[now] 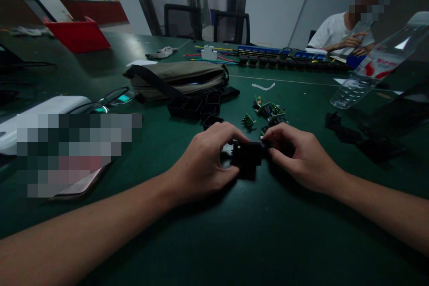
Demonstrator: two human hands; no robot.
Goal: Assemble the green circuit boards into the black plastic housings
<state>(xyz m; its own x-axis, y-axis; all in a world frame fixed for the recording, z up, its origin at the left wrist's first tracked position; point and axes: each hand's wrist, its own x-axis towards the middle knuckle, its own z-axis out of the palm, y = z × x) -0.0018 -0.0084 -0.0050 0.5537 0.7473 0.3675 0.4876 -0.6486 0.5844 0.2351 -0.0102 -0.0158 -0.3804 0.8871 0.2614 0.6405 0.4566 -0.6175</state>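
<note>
A small black plastic housing (247,152) rests on the dark green table (234,241) between both of my hands. My left hand (204,163) curls around its left side, thumb and fingers closed on it. My right hand (300,156) pinches its right end with the fingertips. Just beyond the hands lie several small green circuit boards (272,111) and a cluster of empty black housings (197,108).
A khaki bag (177,76) lies behind the housings, glasses (115,97) to its left. A clear plastic bottle (378,69) leans at the right above more black parts (355,136). A person in a white shirt (335,31) sits at the far right. Wires and terminal strips (278,56) line the back.
</note>
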